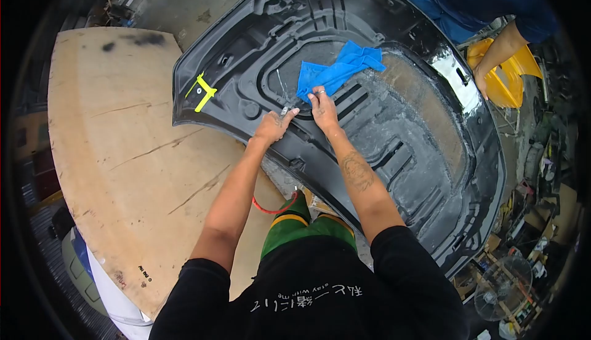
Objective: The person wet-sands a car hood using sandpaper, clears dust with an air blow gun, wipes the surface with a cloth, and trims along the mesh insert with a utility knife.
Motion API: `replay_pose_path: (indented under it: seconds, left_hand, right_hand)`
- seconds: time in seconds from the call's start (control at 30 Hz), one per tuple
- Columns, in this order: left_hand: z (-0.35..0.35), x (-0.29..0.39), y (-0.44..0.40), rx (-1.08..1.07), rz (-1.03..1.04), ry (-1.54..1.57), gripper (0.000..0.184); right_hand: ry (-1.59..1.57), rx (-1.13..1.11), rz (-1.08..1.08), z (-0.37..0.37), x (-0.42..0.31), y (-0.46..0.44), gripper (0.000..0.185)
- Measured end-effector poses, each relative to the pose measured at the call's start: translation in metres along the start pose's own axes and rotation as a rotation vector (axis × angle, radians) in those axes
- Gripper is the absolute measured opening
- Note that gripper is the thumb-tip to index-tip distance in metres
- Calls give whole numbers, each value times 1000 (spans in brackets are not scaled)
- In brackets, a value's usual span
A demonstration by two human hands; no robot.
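Observation:
A large black moulded car hood panel [252, 81] lies with its ribbed inner side up. Over its middle my left hand [273, 126] is closed, thumb stretched to the right, with a small pale piece [284, 112] at its fingers whose kind I cannot make out. Close by on the right, my right hand [323, 109] pinches its thumb and fingers together, a ring on one finger. Its fingertips overlap the lower edge of a crumpled blue cloth [340, 72]; whether they grip the cloth or something small is unclear. A thin whitish line [281, 83] runs on the panel above my left hand.
Bright yellow tape [205, 94] marks the panel's left corner. Another person's hand [480, 81] rests at its right edge. A wide tan board [123, 155] lies at left. A red hose [271, 209] curves near my legs. A yellow part [508, 72] and a fan [502, 288] stand right.

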State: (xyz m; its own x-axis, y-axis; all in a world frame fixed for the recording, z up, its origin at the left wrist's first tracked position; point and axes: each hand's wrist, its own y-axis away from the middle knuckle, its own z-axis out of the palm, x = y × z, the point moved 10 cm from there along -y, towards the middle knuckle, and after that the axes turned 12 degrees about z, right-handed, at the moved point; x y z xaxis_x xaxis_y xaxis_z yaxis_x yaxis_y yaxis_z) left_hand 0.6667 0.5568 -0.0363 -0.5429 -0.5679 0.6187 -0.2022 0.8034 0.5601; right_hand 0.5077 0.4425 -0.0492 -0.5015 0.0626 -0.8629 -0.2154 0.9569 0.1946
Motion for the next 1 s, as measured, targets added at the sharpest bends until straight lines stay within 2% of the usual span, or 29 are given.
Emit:
replay_pose_path:
  seconds: [0.07, 0.23, 0.3, 0.33, 0.43, 0.63, 0.7, 0.73, 0.77, 0.83, 0.87, 0.9, 0.97, 1.0]
  left_hand:
    - [4, -1, -1, -54, -60, 85, 84]
    - [6, 37, -21, -48, 33, 280, 79]
    - [2, 57, -34, -9, 69, 380, 76]
    - [5, 63, -42, -2, 74, 407, 76]
    - [21, 78, -69, -42, 93, 422, 76]
    - [59, 114, -119, -138, 129, 514, 76]
    - [67, 124, -128, -164, 157, 494, 79]
    - [72, 124, -132, -173, 160, 491, 79]
    - [73, 119, -135, -160, 136, 468, 81]
    - [82, 108, -138, -164, 119, 433, 83]
    - [83, 100, -139, -148, 119, 379, 85]
    - [82, 95, -140, -128, 120, 328, 87]
    - [74, 105, -124, -165, 116, 310, 89]
    - [58, 117, -109, -121, 106, 227, 88]
  right_hand:
    - [-15, 1, 41, -1, 6, -2, 21]
    - [-202, 84, 162, -22, 32, -22, 27]
    - [-384, 227, 168, -45, 51, -36, 26]
    - [-554, 255, 250, -53, 65, -44, 25]
    - [-725, 323, 354, -85, 84, -62, 23]
    - [-381, 326, 311, -140, 63, -84, 26]
    - [251, 499, -96, -160, 12, -85, 34]
    - [216, 469, -84, -163, 10, -95, 43]
    - [216, 482, -75, -163, 7, -102, 43]
    - [672, 541, -238, -144, -4, -112, 48]
    - [665, 391, -106, -138, 16, -124, 56]
    - [667, 407, -98, -143, 17, -129, 56]
    - [576, 181, 70, -139, 38, -148, 60]
    - [453, 228, 61, -148, 47, -153, 56]
